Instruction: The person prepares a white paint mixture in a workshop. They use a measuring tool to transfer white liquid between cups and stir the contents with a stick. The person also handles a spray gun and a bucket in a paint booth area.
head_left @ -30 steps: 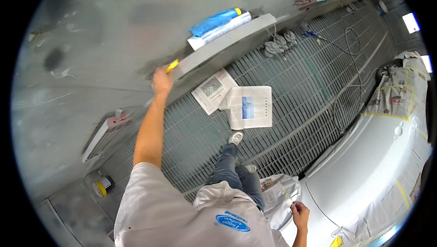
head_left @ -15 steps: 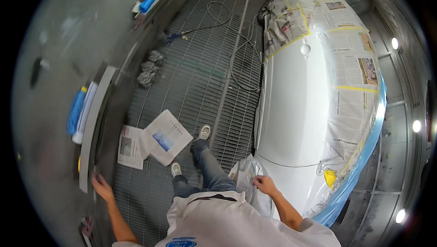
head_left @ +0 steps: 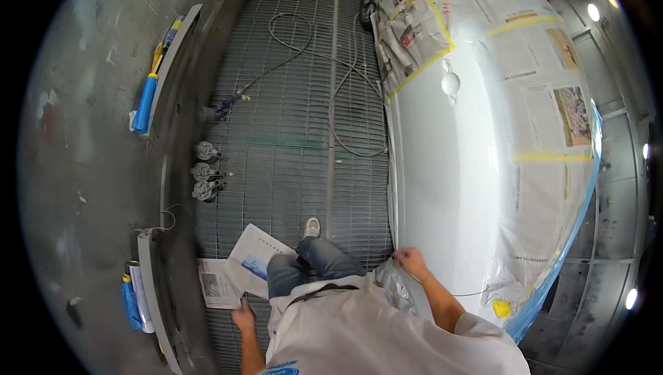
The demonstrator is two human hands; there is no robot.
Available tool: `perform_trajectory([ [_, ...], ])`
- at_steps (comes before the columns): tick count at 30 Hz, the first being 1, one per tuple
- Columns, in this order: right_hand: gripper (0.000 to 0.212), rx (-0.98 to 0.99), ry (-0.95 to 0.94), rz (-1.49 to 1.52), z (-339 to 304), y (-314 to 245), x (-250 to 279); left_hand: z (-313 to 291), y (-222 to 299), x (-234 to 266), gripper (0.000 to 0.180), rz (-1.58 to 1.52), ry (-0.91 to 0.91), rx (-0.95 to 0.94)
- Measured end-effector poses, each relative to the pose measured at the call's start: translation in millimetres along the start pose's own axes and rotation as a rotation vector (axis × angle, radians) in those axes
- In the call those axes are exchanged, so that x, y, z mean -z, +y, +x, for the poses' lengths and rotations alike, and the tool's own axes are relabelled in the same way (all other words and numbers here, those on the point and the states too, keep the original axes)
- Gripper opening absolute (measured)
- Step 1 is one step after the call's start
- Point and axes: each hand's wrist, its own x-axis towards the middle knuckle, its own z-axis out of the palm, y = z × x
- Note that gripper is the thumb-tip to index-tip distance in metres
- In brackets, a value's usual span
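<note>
Grated floor (head_left: 276, 195) between wall (head_left: 76, 140), at left, and car body (head_left: 442, 175), at right. Two newspaper sheets (head_left: 250, 247) overlap on the floor, near side, left of centre. Beyond them, three small objects (head_left: 205, 171) stand in a row near the wall; the hose (head_left: 273, 70) lies farther off, rightward. Paper coverings (head_left: 539, 109) overlie the car body's far end and right side.

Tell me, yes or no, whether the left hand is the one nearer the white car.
No, the right hand is beside the car, while the left hand is away toward the wall.
</note>
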Motion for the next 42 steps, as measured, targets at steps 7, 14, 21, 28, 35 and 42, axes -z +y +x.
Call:
perform_trajectory([
  [7,0.040,-0.029,0.063,-0.075,142,-86,30,170,301,92,0.021,-0.522,-0.039,-0.142],
  [14,0.043,-0.245,-0.073,0.017,239,-163,-26,349,392,56,0.034,0.082,-0.067,-0.268],
  [21,0.038,-0.515,-0.137,0.126,298,-244,-93,592,474,-51,0.025,0.341,-0.368,-0.373],
  [28,0.023,-0.569,-0.131,0.118,351,-252,-140,838,548,-198,0.042,0.628,-0.322,-0.419],
  [35,0.021,-0.867,-0.075,0.513,479,-235,-142,1013,500,-361,0.052,0.522,-0.349,-0.227],
  [42,0.024,-0.921,-0.220,0.108,548,-269,-102,1033,546,-385,0.034,1.005,-0.497,-0.288],
])
